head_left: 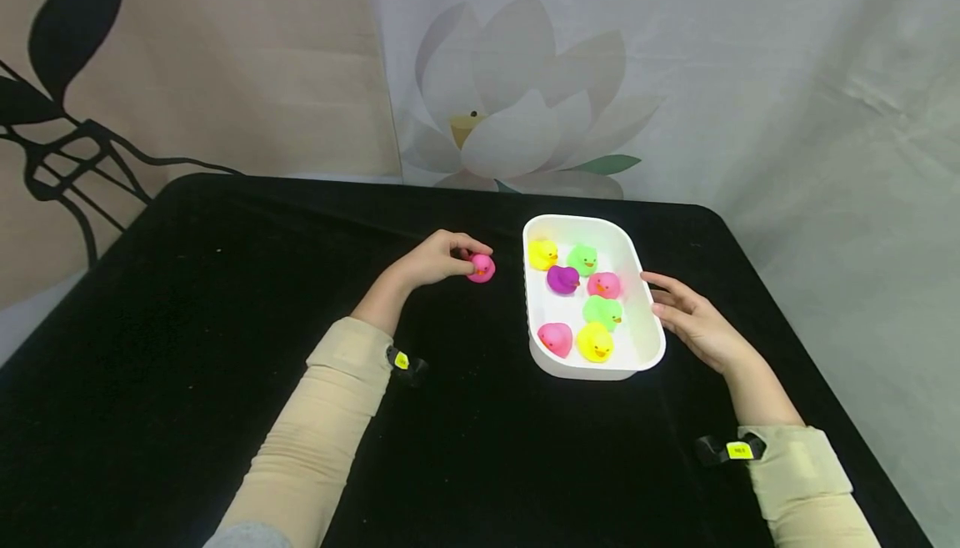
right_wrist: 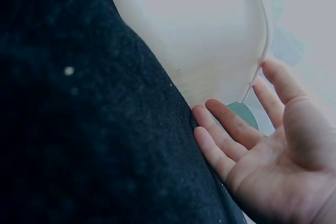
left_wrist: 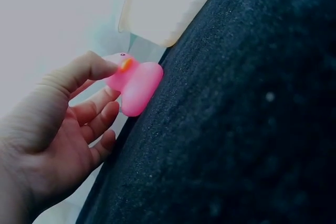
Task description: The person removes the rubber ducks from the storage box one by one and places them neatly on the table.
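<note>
Cloth (head_left: 465,448), black, covers the table in the head view, its far edge crossing the frame above centre and its right edge slanting toward the lower right. At the centre, the left hand (head_left: 442,260) pinches a pink duck (head_left: 483,269) between thumb and fingers, with a strip of cloth separating it from the left wall of a white tray (head_left: 551,309). Within the tray's rim lie a yellow duck (head_left: 542,254) and a green duck (head_left: 582,259) at the top, a purple duck (head_left: 563,280) and second pink duck (head_left: 604,285) below, then a second green duck (head_left: 602,312), third pink duck (head_left: 555,339) and second yellow duck (head_left: 596,343). White floor shows along the tray's right side. The right hand (head_left: 693,323), fingers loosely extended and gripping nothing, touches the tray's right rim; broader cloth spreads across the lower left. In the left wrist view, the held duck is left of centre, the lower fingers loosely bent, the tray's corner apart at the top; whether the duck touches cloth I cannot tell. In the right wrist view, the tray's wall occupies the top centre, the thumb tip meeting its rim at the right, the fingers parted, cloth filling the left.
</note>
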`<state>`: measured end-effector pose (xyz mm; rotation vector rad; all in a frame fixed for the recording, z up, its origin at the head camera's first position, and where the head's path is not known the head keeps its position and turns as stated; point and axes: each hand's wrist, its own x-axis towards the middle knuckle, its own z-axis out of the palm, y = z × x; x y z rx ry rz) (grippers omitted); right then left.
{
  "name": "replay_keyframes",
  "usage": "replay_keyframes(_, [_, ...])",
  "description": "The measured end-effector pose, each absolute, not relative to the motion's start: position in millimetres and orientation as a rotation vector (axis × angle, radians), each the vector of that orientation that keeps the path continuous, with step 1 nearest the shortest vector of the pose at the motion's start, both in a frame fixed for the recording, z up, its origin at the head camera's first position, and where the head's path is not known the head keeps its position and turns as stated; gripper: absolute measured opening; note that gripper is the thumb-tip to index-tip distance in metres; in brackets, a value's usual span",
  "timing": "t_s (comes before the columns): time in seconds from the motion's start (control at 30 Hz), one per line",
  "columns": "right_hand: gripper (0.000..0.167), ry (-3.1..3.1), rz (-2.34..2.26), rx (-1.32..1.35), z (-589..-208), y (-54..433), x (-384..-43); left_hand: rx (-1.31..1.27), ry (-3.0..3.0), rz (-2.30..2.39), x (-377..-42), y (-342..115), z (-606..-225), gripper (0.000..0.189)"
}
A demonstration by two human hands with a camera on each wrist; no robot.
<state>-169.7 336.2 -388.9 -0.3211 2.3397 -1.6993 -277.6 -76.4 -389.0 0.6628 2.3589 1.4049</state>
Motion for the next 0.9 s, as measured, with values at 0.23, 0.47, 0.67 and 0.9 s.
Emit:
replay_keyframes(0.23, [0.054, 2.341, -1.698, -0.317, -388, 335, -168, 0.832, 2.401, 1.439, -273, -69, -374, 0.035])
replay_keyframes(0.47, [0.054, 2.347, -1.696, -0.31, -387, 334, -168, 1.04, 2.467, 1.372, -252, -42, -342, 0.037])
replay_keyframes(0.67, [0.054, 2.351, -1.692, -0.319, -388, 335, -169, 1.165, 2.442, 1.254, -231, -18, -330, 0.037])
replay_keyframes(0.9, [0.053, 2.339, -1.698, -0.326, -391, 334, -170, 1.293, 2.426, 1.017, -210, 2, -332, 0.04])
